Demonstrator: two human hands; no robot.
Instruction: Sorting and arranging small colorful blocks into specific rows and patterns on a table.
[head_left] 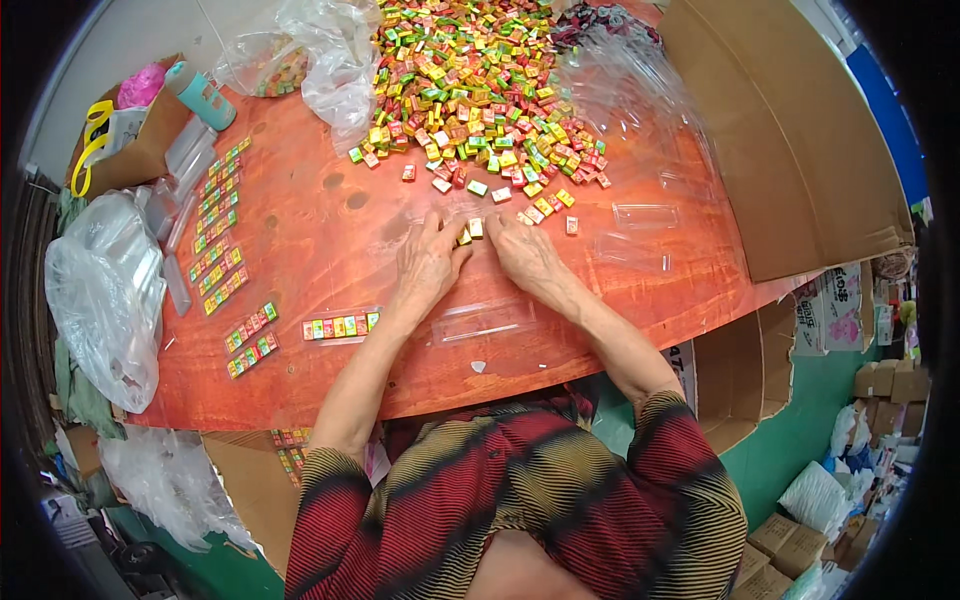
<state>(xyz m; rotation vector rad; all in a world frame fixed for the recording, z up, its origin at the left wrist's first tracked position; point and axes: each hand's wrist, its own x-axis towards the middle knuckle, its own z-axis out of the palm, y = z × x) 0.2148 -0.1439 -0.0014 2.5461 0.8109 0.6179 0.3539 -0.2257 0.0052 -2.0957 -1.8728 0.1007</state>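
Note:
Over the middle of the red wooden table, my left hand (428, 264) is closed, fingertips against a small yellow box (464, 237). Another small yellow-and-white box (476, 229) stands in the gap between my hands. My right hand (527, 258) has its fingers curled in toward that gap; what they hold, if anything, is hidden. Just beyond my fingers lie loose boxes of the same kind, one of them a white-and-green box (477, 188). Below my wrists lies a clear plastic tray (484, 322). Beside my left forearm, a row of small boxes (341, 327) sits in a clear tray.
A large pile of small colourful boxes (470, 75) covers the far table. Filled rows (217, 215) line the left side, near a plastic bag (105, 300) and a carton with a blue bottle (200, 95). Clear trays (645, 216) lie at right, beside a tall cardboard box (790, 140).

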